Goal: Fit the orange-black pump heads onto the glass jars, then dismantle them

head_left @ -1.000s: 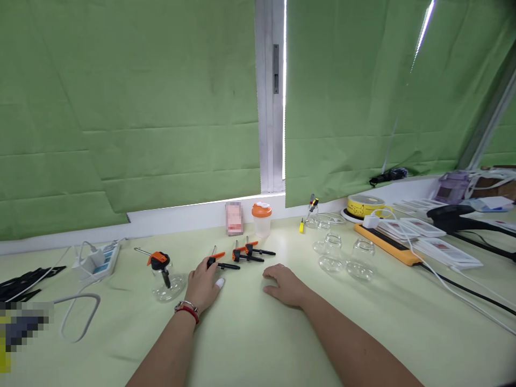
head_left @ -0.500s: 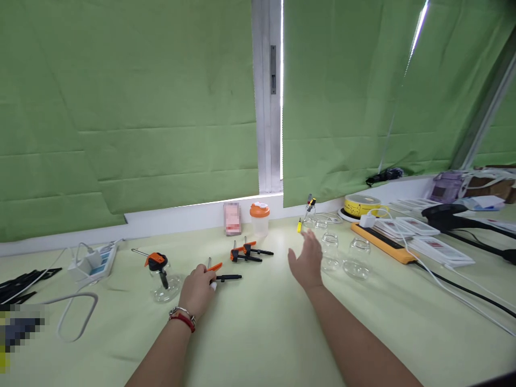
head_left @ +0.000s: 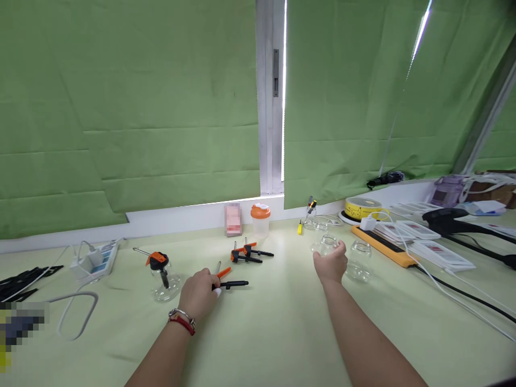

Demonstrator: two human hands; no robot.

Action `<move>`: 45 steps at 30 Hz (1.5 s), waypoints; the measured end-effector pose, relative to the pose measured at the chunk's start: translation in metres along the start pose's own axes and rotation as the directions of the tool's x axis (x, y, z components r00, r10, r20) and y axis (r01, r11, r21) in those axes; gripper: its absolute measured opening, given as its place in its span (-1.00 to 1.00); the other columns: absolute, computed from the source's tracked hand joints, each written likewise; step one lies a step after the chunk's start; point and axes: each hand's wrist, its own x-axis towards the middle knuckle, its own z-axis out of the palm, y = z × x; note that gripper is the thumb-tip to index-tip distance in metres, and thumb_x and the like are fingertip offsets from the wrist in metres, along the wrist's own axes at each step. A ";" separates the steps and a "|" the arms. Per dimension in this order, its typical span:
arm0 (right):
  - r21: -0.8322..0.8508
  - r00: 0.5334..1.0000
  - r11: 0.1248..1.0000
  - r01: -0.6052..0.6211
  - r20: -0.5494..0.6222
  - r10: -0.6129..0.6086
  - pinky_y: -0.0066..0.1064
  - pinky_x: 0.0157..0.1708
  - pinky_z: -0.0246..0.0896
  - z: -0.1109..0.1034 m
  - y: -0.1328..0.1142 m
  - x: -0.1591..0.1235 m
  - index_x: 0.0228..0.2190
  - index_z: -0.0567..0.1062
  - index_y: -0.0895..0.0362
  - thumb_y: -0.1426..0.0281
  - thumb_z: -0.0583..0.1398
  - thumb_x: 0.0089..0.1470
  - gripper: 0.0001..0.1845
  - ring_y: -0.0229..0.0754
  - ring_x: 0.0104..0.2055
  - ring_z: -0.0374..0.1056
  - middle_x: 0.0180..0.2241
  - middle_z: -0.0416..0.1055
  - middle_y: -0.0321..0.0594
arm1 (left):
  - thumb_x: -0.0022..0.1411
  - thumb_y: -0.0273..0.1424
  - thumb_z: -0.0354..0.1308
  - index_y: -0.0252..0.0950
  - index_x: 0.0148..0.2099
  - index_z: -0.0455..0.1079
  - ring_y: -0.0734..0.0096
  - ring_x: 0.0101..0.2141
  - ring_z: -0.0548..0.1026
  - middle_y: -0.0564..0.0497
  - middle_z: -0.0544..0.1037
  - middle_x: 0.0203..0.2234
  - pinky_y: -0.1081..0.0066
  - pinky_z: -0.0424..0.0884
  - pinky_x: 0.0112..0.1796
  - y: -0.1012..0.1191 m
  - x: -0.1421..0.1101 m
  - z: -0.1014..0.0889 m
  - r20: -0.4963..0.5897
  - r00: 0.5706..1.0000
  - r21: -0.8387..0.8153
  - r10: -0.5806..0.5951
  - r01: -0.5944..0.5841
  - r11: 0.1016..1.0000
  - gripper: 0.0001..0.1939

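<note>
My left hand (head_left: 200, 293) is closed around a black-and-orange fitting (head_left: 231, 284) with a metal rod, whose black stem points right, low over the table. My right hand (head_left: 331, 264) has its fingers wrapped around a clear glass jar (head_left: 328, 244); its palm and fingers cover the lower part. Another clear glass jar (head_left: 359, 262) stands just right of that hand. To the left of my left hand, a glass jar (head_left: 167, 287) has a similar black-and-orange fitting (head_left: 158, 262) in its mouth. Two more such fittings (head_left: 252, 252) lie farther back, between my hands.
A cup with an orange lid (head_left: 260, 220) stands by the wall, beside a pink box (head_left: 233, 219). A small yellow item (head_left: 300, 228) lies nearby. At the right are an orange power strip (head_left: 382, 246), a yellow round tin (head_left: 363, 208) and cables. A white power strip (head_left: 94, 260) sits left.
My right hand has moved right and slightly down, and its fingers have closed around the glass jar. My left hand has shifted slightly right with the black-and-orange fitting.
</note>
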 end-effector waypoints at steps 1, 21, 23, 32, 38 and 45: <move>-0.016 1.000 1.000 -0.004 0.019 0.004 -0.09 0.01 0.08 0.001 0.000 0.000 0.11 0.07 0.25 0.30 0.17 -0.19 -0.19 0.24 0.04 0.19 0.01 0.29 0.11 | 0.04 -0.40 0.09 -0.15 -0.39 0.50 0.26 -0.36 0.43 0.00 0.46 -0.38 0.41 0.15 -0.42 0.001 0.000 0.000 0.002 1.000 -0.010 -0.002 0.002 1.000 -0.85; 0.176 0.676 0.962 0.207 0.685 -0.270 -0.14 0.08 0.06 0.017 -0.015 -0.038 0.04 0.23 0.05 0.15 0.36 -0.36 -0.11 0.10 0.14 0.14 0.10 0.24 -0.08 | -0.11 -0.24 0.26 -0.30 0.12 0.31 0.15 -0.10 0.42 -0.16 0.41 -0.01 0.32 0.32 -0.10 -0.029 0.012 0.036 0.123 0.992 -0.703 0.005 0.083 0.706 -0.31; 0.171 0.660 0.963 0.208 0.702 -0.268 -0.14 0.06 0.09 0.017 -0.013 -0.038 0.02 0.25 0.05 0.15 0.37 -0.38 -0.13 0.10 0.10 0.19 0.09 0.26 -0.08 | -0.17 -0.33 0.30 -0.28 0.11 0.31 0.16 -0.07 0.41 -0.13 0.40 0.01 0.31 0.30 -0.05 -0.034 0.011 0.036 0.165 0.985 -0.746 0.059 0.085 0.660 -0.29; 0.204 0.680 0.949 0.239 0.663 -0.313 -0.21 0.00 0.15 0.009 -0.021 -0.038 0.02 0.27 0.02 0.19 0.39 -0.44 -0.10 0.02 0.06 0.22 -0.02 0.25 -0.14 | -0.23 -0.39 0.32 -0.31 0.00 0.40 0.20 -0.18 0.43 -0.07 0.46 -0.15 0.30 0.33 -0.13 -0.030 0.012 0.037 0.173 0.984 -0.771 0.036 0.113 0.626 -0.37; 0.237 0.628 0.937 0.257 0.696 -0.348 -0.24 0.03 0.13 -0.003 -0.027 -0.039 0.04 0.28 -0.02 0.25 0.36 -0.40 -0.13 -0.03 0.09 0.18 0.04 0.19 -0.19 | -0.19 -0.41 0.31 -0.33 -0.02 0.33 0.32 -0.32 0.44 0.01 0.48 -0.35 0.37 0.36 -0.26 -0.024 0.010 0.032 0.186 0.983 -0.842 0.011 0.153 0.517 -0.40; 0.303 0.501 0.924 0.235 0.776 -0.382 -0.27 0.04 0.14 -0.020 -0.035 -0.039 0.08 0.23 0.04 0.41 0.34 -0.36 -0.11 -0.04 0.11 0.19 0.07 0.24 -0.13 | -0.17 -0.44 0.34 -0.27 -0.17 0.30 0.31 -0.28 0.51 -0.02 0.48 -0.29 0.34 0.36 -0.20 -0.015 0.005 0.028 0.224 0.967 -0.916 0.125 0.166 0.364 -0.54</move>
